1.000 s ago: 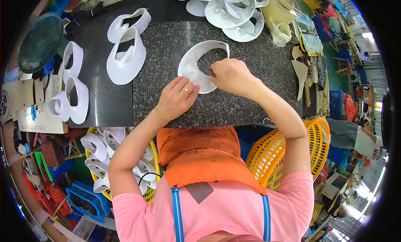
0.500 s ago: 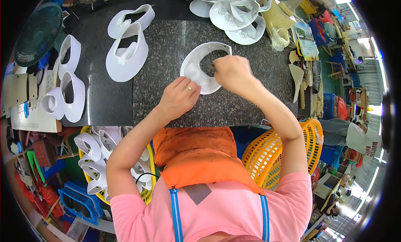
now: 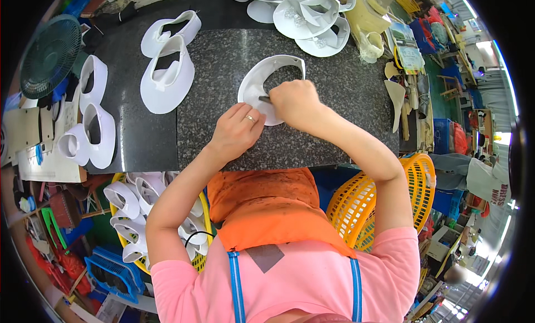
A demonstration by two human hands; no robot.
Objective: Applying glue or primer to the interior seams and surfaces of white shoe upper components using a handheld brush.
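While hand (image 3: 237, 130) on visor (image 3: 251, 88), red-lettered shirt (image 3: 482, 179)

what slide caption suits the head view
Left hand on a white shoe upper, right hand gripping a dark tool.

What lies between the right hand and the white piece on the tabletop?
A short dark tool, held in the right hand, reaches over the white piece in the head view; whether its tip touches is unclear.
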